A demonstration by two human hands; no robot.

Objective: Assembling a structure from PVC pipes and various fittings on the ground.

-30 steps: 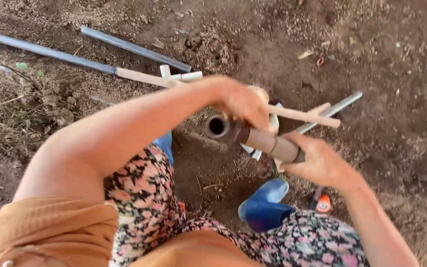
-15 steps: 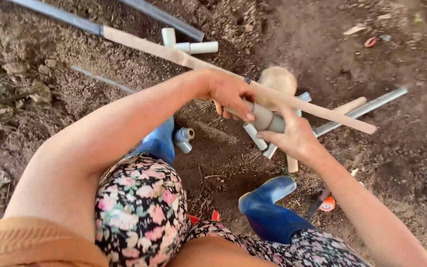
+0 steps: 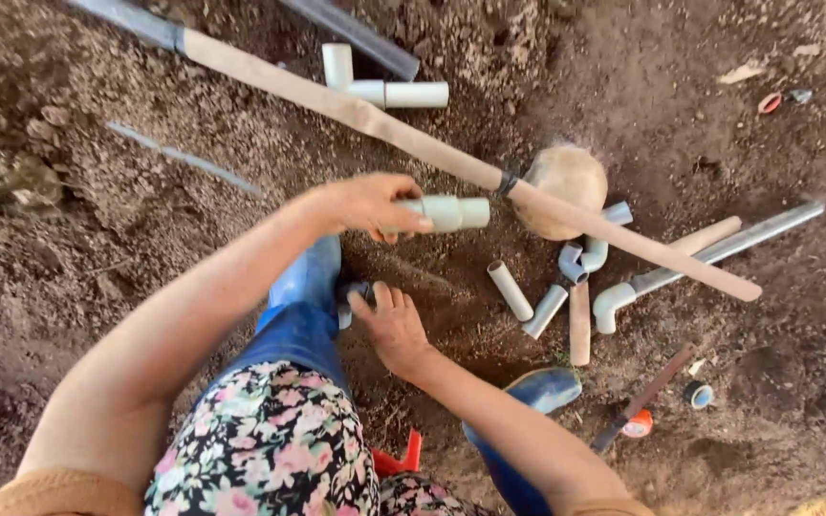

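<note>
From my view the widest open dirt lies far right, beyond the long wooden handle [image 3: 451,153], which runs diagonally from far left to mid right and bars any straight reach across. Right of my right hand [image 3: 392,330] the ground is crowded with short pipe pieces [image 3: 510,290], grey elbows [image 3: 585,256] and a round stone [image 3: 566,182]. The left hand [image 3: 365,204], gripping a white pipe fitting [image 3: 451,212], hovers over a bare patch; the blue boot [image 3: 308,287] blocks the near left.

Soft, even daylight falls on the soil [image 3: 700,57] around me; shadows are faint and diffuse. I see no glare. My forearms blur slightly, and the edges bend outward.
</note>
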